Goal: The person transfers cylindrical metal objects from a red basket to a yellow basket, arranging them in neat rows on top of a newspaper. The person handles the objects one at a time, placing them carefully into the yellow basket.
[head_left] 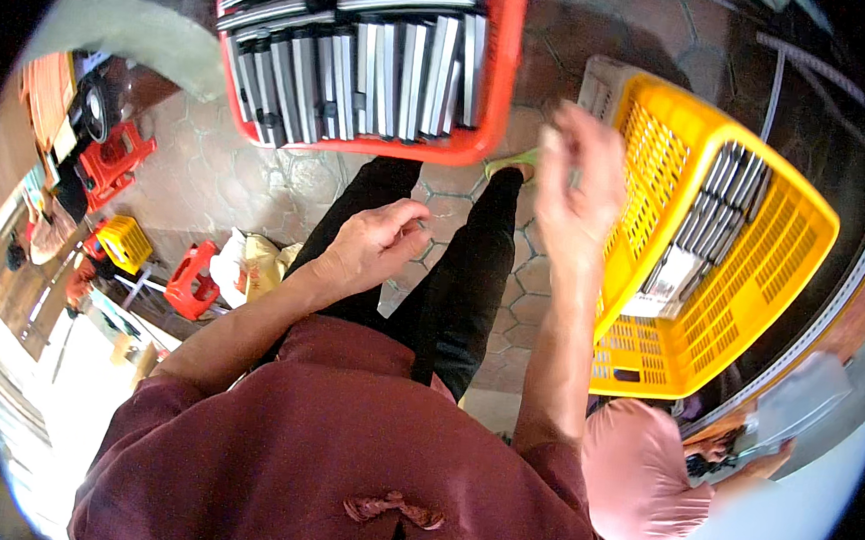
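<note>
My left hand (372, 244) hovers over my lap, its fingers loosely curled in and nothing visible in them. My right hand (585, 175) is raised between the two baskets, slightly blurred. Its thumb and fingers are apart, and I see nothing held. Ahead of me stands a red plastic basket (512, 65) packed with silver-and-black bar-shaped pieces (391, 76), some upright in rows and some lying across. Close to my right hand is a yellow perforated basket (760, 323), tilted in view. Stacked similar dark-and-silver bars (723, 205) lie inside it, beside a pale printed sheet or box (660, 284).
At the right a person in a pink shirt (639, 475) bends near a clear plastic bag (804, 401). To the left are red stools (191, 281), a small yellow crate (125, 243) and a whitish sack (247, 267). Hexagonal tiles (193, 178) cover the floor.
</note>
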`<action>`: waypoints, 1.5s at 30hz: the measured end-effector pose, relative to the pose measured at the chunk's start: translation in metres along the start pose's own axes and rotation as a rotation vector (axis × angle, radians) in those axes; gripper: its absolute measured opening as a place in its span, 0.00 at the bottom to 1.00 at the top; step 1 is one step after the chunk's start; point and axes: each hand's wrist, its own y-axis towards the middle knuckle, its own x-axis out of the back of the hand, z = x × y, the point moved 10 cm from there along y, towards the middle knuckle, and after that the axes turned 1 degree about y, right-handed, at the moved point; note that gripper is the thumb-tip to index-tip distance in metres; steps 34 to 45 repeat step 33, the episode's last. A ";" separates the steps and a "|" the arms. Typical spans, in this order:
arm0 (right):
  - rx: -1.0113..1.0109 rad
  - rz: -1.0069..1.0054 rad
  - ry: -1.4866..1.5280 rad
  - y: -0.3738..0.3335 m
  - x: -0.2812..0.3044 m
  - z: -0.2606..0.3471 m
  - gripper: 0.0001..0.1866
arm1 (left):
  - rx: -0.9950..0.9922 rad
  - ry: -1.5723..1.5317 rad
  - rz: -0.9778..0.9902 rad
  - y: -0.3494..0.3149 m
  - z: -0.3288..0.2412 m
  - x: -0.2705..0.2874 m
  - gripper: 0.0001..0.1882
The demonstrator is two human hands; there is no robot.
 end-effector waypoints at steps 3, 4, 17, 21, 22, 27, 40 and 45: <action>0.338 0.069 -0.072 0.050 -0.088 0.050 0.15 | 0.018 0.003 -0.131 -0.016 0.016 0.058 0.12; 0.395 0.132 -0.089 0.064 -0.112 0.067 0.15 | -0.020 0.009 -0.210 -0.019 0.020 0.078 0.11; 0.527 0.608 -0.881 0.148 -0.226 0.067 0.21 | -0.363 0.716 -0.599 0.035 0.020 0.276 0.23; 0.408 0.745 -0.781 0.154 -0.229 0.055 0.22 | -0.549 0.397 -0.723 0.028 0.012 0.261 0.14; 0.380 0.775 -0.779 0.154 -0.232 0.058 0.19 | -0.502 0.348 -0.718 0.027 0.015 0.256 0.14; 0.423 0.647 -0.712 0.154 -0.223 0.083 0.14 | -0.451 0.230 -0.709 0.034 -0.006 0.259 0.18; 0.173 0.755 -0.233 0.087 -0.179 0.089 0.14 | 0.154 -0.043 -0.594 0.043 -0.050 0.232 0.36; 0.173 0.755 -0.233 0.087 -0.179 0.089 0.14 | 0.154 -0.043 -0.594 0.043 -0.050 0.232 0.36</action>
